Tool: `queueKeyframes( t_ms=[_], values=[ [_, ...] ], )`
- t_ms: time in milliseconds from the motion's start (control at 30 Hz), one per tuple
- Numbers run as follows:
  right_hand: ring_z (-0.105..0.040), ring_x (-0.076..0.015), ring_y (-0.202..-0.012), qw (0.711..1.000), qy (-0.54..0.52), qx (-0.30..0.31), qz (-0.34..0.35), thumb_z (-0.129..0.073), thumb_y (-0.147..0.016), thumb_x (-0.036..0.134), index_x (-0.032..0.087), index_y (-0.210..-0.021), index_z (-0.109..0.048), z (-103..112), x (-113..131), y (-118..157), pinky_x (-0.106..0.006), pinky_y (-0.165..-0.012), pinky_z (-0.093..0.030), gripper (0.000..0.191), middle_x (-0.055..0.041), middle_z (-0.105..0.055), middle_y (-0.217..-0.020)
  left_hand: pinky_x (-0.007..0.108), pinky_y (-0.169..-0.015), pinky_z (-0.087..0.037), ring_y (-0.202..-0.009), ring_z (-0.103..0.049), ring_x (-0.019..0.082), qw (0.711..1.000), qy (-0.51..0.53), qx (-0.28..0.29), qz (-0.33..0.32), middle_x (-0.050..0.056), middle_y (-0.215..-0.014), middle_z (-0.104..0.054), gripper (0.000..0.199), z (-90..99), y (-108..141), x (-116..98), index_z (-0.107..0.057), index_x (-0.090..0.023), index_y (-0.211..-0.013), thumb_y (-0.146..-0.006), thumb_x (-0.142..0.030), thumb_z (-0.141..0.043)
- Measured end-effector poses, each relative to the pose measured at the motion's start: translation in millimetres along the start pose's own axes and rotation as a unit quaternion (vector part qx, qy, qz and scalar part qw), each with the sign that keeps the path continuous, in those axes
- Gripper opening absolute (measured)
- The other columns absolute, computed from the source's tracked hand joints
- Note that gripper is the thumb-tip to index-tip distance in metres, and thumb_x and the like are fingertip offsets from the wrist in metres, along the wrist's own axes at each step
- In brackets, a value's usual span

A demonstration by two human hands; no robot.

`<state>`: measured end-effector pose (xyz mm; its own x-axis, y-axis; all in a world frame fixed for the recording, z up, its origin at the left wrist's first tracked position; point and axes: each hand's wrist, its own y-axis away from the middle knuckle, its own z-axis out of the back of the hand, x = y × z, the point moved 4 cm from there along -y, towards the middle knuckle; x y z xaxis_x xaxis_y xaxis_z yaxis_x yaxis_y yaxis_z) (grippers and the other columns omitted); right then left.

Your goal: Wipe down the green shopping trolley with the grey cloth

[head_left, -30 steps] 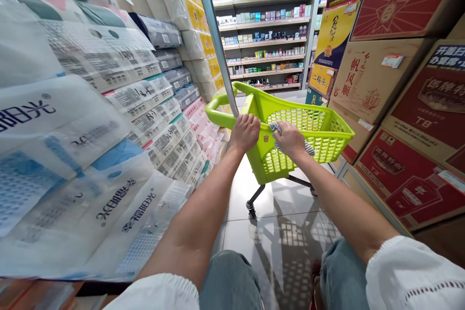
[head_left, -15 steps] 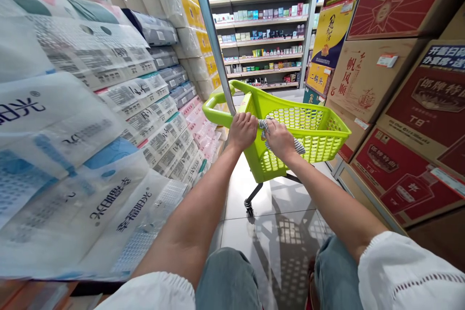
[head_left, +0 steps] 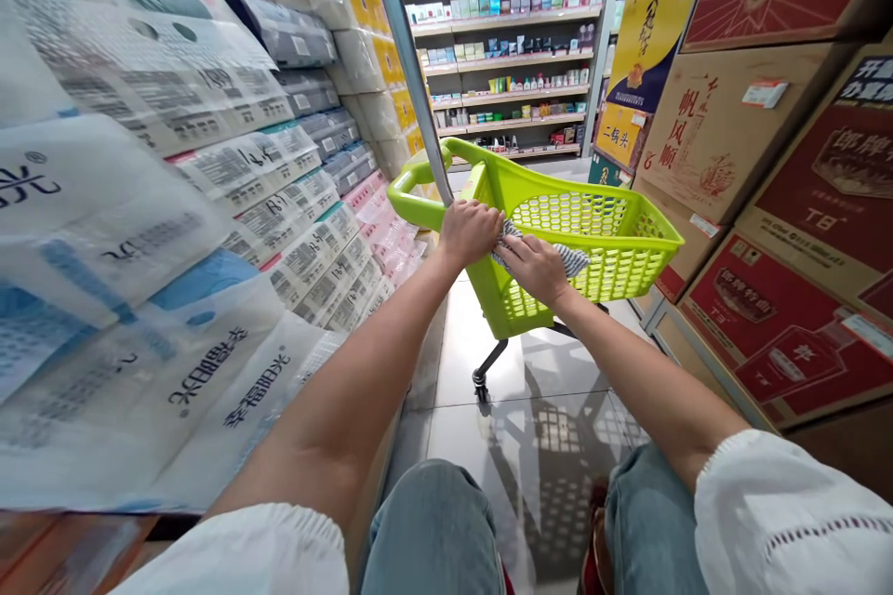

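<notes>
A bright green plastic shopping cart stands before me, with a grey metal pole rising at its handle end. My left hand is closed over the cart's near rim, right beside the foot of the pole. Pressed to the side of the basket, my right hand holds a grey-and-white striped cloth, its fingertips close to my left hand. Part of the cloth is hidden under the right hand. The green loop handle curves out left of the pole.
Plastic-wrapped paper packs are piled along the left. Stacked cartons line the right side, close to the cart's far end. Shelves of small boxes and bottles stand beyond. A caster rests on the tiled floor.
My right hand has shifted left and slightly up along the rim with the cloth, nearer my left hand. The left hand keeps its hold. The view has tilted down a little.
</notes>
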<state>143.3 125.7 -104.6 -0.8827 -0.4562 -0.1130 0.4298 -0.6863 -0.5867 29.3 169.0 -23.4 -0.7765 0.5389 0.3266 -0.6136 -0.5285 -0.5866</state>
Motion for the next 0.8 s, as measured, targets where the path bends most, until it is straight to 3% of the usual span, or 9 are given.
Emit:
queueKeyframes(
  t_ms=[167, 467, 667, 800],
  values=[
    [-0.045, -0.0247, -0.108, 0.999, -0.001, 0.007, -0.048, -0.021, -0.098, 0.027, 0.022, -0.132, -0.050, -16.9, 10.7, -9.9, -0.038, -0.087, -0.034, 0.044, -0.0093, -0.051, -0.135, 0.041, -0.078, -0.037, -0.084, -0.061, 0.023, 1.000, -0.003, -0.012, 0.009, 0.011, -0.080, -0.068, 0.048, -4.0, 3.9, 1.3, -0.067, -0.017, -0.080, -0.097, -0.034, -0.025],
    [-0.045, -0.0233, -0.111, 0.993, -0.008, 0.098, 0.063, -0.029, -0.096, 0.019, 0.019, -0.116, -0.061, -21.7, 16.2, -0.9, -0.033, -0.079, -0.035, 0.037, -0.0106, -0.059, -0.118, 0.044, -0.089, -0.034, -0.094, -0.057, 0.025, 0.996, 0.080, -0.016, 0.040, 0.011, -0.084, -0.065, 0.050, -8.4, 9.4, 7.7, -0.064, -0.018, -0.084, -0.097, -0.043, -0.023],
    [-0.045, -0.0243, -0.106, 0.999, 0.022, 0.039, -0.003, -0.018, -0.099, 0.025, 0.021, -0.125, -0.055, 5.1, 11.2, -18.8, -0.036, -0.084, -0.034, 0.045, -0.0098, -0.058, -0.119, 0.044, -0.089, -0.034, -0.094, -0.057, 0.026, 0.996, 0.072, -0.014, 0.040, 0.011, -0.084, -0.064, 0.050, -11.0, 10.8, 8.3, -0.063, -0.017, -0.081, -0.097, -0.044, -0.023],
    [-0.045, -0.0247, -0.105, 0.999, 0.012, 0.028, -0.027, -0.017, -0.098, 0.024, 0.022, -0.127, -0.053, 3.0, 15.8, -17.8, -0.037, -0.083, -0.035, 0.046, -0.0095, -0.057, -0.124, 0.044, -0.091, -0.034, -0.095, -0.056, 0.026, 0.995, 0.084, -0.018, 0.047, 0.011, -0.083, -0.063, 0.051, -11.1, 11.4, 9.7, -0.063, -0.017, -0.083, -0.097, -0.044, -0.023]
  ],
)
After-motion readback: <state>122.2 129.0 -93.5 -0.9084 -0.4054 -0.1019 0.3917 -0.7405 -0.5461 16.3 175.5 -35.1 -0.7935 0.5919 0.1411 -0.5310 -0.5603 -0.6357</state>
